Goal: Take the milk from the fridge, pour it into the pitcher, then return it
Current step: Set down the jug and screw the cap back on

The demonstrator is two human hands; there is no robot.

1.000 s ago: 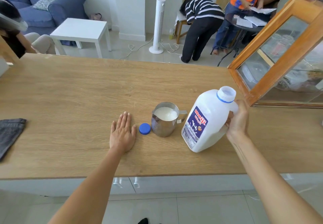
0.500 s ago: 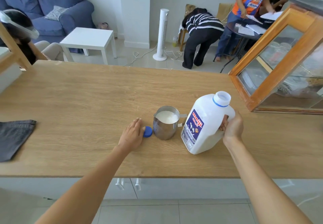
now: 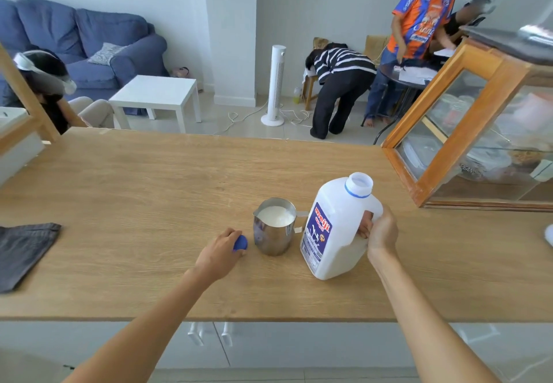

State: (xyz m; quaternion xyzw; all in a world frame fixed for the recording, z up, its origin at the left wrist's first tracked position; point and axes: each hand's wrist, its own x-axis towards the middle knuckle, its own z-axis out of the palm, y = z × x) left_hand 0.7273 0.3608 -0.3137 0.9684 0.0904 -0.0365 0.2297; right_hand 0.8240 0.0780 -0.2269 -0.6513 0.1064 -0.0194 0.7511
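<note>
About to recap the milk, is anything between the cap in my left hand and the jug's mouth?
Yes: the steel pitcher, full of milk, stands on the counter between the left hand holding the blue cap and the milk jug. The jug's mouth is open and higher, so lift over.

Wooden countertop: milk jug uncapped, steel pitcher of milk just beside; dark folded cloth at left edge; glass-fronted wooden cabinet at right.

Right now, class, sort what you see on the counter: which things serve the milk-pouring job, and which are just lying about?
In the job:
milk jug, uncapped, held by right hand
steel pitcher, holding milk
blue cap, gripped by left hand

Lying about:
dark cloth
glass display case
</note>
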